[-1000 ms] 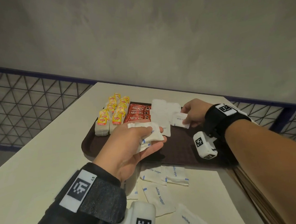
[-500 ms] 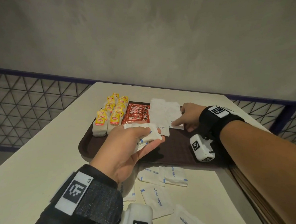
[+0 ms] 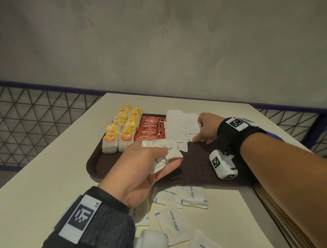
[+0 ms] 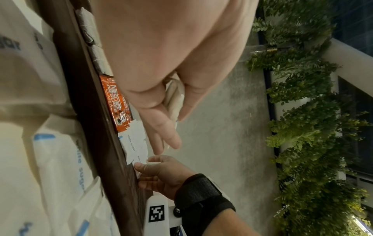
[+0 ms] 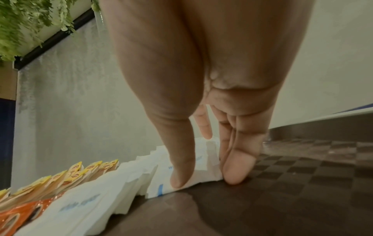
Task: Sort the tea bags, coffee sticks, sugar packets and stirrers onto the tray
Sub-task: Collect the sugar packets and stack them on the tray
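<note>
Pinching sugar packets, left fingers; right fingers straight, touching tray-edge packet.

readable print on the packets and wrist bands

the red foil coffee sticks at twelve o'clock on the tray read "nescafe"; the left wrist view adds "classic". the yellow paper tags on the tea bags, at eleven o'clock, read "lipton". the white paper sugar packets at six o'clock read "white sugar" in blue. the white marker label on the left wrist band reads "ls".
</note>
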### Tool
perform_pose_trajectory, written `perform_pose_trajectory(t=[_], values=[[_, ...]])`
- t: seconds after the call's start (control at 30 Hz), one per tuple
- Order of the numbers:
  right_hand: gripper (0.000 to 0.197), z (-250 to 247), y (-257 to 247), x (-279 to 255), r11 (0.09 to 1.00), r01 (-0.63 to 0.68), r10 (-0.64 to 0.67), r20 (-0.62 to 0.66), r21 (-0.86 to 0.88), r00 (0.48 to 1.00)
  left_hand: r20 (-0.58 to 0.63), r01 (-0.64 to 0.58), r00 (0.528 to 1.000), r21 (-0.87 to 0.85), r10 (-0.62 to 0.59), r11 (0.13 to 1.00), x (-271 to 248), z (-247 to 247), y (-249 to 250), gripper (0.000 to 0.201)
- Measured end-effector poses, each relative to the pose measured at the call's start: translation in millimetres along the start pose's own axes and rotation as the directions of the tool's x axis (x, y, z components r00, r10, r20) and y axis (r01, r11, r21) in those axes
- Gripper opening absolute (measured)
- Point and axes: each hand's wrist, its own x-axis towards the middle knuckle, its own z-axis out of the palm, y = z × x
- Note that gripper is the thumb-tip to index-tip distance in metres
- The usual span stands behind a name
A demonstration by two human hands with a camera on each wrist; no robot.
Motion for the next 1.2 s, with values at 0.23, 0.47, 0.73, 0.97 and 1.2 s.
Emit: perform_pose_trajectory(t=[0.23, 0.47, 0.73, 0.97, 1.2], values=[[0.057, -29.6, -13.3, -36.6, 0.98, 0.187, -0.199, -0.213, -0.072, 0.957, -0.019, -0.038, 0.999, 0.015, 0.038, 0.999, -7.0, 3.6, 4.5, 0.036], [0.034, -29.9, -41.8, -146.1, 0.778, 0.328, -0.339, -0.082, 0.536, 0.937, -0.017, -0.019, 1.0, 0.044, 0.019, 0.999, -14.1, 7.2, 9.6, 0.032], [0.016, 36.2, -24.0, -172.5, 0.632, 0.344, -0.301, -0.188, 0.694, 0.935, 0.109, 0.026, 0.994, 0.043, -0.031, 0.999, -12.7, 6.0, 7.7, 0.029], [0.008, 39.3, -12.6, -170.3, 0.541, 0.304, -0.134, -0.276, 0.784, 0.952, 0.279, 0.138, 0.955, -0.119, -0.101, 0.983, -11.9, 2.5, 3.7, 0.062], [0.012, 22.5, 2.5, -174.1, 0.023, 0.082, -0.163, -0.077, 0.996, 0.984, 0.145, 0.056, 0.988, -0.081, -0.044, 0.995, -14.9, 5.7, 8.7, 0.032]])
